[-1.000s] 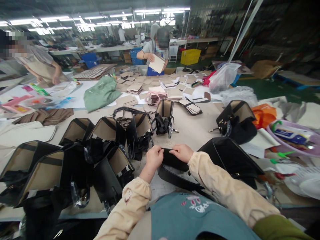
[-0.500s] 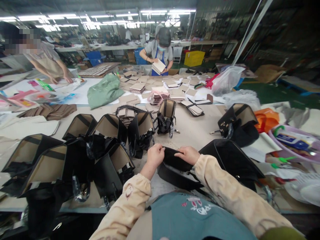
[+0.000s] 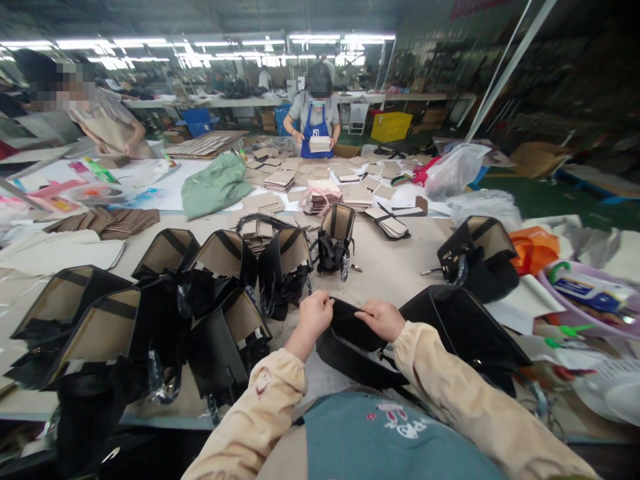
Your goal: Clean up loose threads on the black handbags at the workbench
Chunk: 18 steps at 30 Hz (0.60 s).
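Note:
A black handbag (image 3: pixel 350 357) lies on the table right in front of me, its mouth spread and its dark inside showing. My left hand (image 3: pixel 316 315) pinches the far rim at its left corner, thumb and fingers closed on the edge. Farther right along the same rim, my right hand (image 3: pixel 384 320) grips it, with the thumb on the inner side. The finger pads of both hands are hidden by the rim. Another black bag (image 3: pixel 463 327) stands open close beside my right forearm. Left of my left hand is a bag with a beige inside (image 3: pixel 230 337).
Several half-made black bags (image 3: pixel 165 250) crowd the left side. One small bag (image 3: pixel 336 233) stands ahead; another bag (image 3: pixel 477 253) is at the right. A purple basin (image 3: pixel 560 300) and a white fan (image 3: pixel 613 383) sit far right. Two co-workers handle boards across the table.
Both hands keep their hold on the rim, and the bag's mouth shows wider. My view has tilted slightly. The co-worker opposite has lowered the stack of boards.

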{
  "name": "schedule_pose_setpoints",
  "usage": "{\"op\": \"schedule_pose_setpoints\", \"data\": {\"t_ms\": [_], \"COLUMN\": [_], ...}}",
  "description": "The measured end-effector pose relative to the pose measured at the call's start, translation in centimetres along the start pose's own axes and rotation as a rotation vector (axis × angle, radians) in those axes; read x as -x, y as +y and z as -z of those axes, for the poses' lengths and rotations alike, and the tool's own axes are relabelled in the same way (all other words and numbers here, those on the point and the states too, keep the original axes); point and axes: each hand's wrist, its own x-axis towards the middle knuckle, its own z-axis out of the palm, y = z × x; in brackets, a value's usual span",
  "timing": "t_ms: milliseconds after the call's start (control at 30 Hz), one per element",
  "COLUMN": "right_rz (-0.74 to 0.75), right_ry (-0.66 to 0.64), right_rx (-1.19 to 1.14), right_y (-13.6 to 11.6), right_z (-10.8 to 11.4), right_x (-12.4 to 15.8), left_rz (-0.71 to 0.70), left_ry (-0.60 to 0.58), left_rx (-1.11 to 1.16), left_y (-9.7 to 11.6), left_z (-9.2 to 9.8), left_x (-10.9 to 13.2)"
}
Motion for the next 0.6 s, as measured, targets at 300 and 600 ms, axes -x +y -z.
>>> {"op": "schedule_pose_setpoints", "data": {"t_ms": [300,600], "right_rz": [-0.023,-0.024], "right_ry": [-0.081,-0.007], "right_rx": [0.133,0.210], "right_y": [-3.7,-4.7], "right_z": [1.3,0.6], "right_x": [-2.0,-2.4], "left_rz": [-0.034,-0.150], "left_ry": [0.000,0.016], "left_rx": [0.062,0.205], "left_y": [-0.4,-1.2], "left_z": [0.2,0.1], "left_x": [0.1,0.1]}}
